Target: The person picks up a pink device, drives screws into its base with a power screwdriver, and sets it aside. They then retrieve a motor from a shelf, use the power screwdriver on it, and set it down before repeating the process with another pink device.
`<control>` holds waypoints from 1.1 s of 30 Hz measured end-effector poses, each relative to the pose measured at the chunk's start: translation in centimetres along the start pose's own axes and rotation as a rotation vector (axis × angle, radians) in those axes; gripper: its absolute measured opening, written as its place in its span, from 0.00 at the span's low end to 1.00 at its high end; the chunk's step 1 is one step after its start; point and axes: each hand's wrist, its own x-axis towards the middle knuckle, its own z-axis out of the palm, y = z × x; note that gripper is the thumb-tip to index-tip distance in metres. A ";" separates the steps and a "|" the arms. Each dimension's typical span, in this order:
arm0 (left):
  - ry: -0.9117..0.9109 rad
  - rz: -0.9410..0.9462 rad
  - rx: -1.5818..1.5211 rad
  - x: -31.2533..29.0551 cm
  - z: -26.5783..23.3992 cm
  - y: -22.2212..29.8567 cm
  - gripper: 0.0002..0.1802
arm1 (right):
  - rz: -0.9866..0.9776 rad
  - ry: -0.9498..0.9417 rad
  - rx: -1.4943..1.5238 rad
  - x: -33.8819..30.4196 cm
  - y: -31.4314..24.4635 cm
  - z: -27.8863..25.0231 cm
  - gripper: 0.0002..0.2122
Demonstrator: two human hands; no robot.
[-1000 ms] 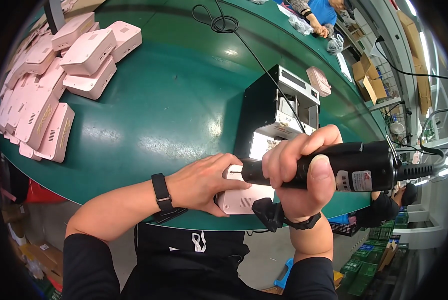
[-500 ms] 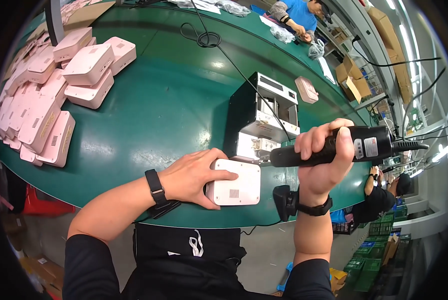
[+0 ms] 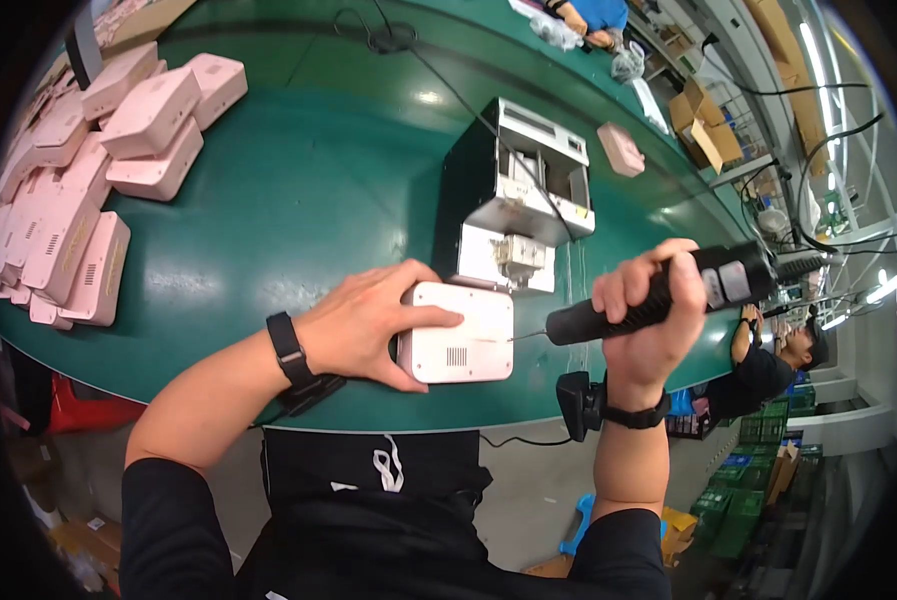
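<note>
My left hand grips the left side of a flat pink plastic box, thumb across its upper face. The box lies on the green table with a vented face up; screw holes show near its corners. In my right hand is a black corded electric screwdriver, held with fingers wrapped round its body. Its thin bit points left, with the tip close to the box's right edge; whether it touches cannot be told. Just beyond the box stands a black and silver bench machine, resembling a screw feeder.
Many similar pink boxes are piled at the left of the green table. Another pink piece lies beyond the machine. A black cable hangs across the machine. Co-workers sit at the far side and right.
The screwdriver's front end has dropped and swung away from the machine, and its thin bit now shows beside the box. My left hand keeps its hold. The whole view has shifted slightly.
</note>
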 end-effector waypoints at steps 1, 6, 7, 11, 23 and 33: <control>-0.014 -0.012 -0.014 -0.2 0.0 0.1 0.38 | 0.020 0.012 0.000 -0.8 -0.1 -0.2 0.12; -0.031 -0.019 0.019 0.1 0.4 0.0 0.39 | -0.060 -0.037 -0.035 -3.1 -0.6 -0.9 0.12; -0.032 -0.020 0.022 0.1 0.4 0.0 0.39 | -0.070 -0.051 -0.041 -3.3 -0.4 -1.0 0.12; -0.041 -0.027 0.022 0.2 0.5 0.3 0.40 | -0.071 -0.071 -0.049 -4.2 0.8 -1.4 0.11; -0.040 -0.029 0.038 0.2 0.2 0.3 0.39 | -0.089 -0.080 0.002 -4.8 1.8 -1.7 0.11; -0.033 -0.027 0.020 -0.1 0.3 0.4 0.39 | -0.163 -0.139 0.081 0.5 -0.4 0.7 0.10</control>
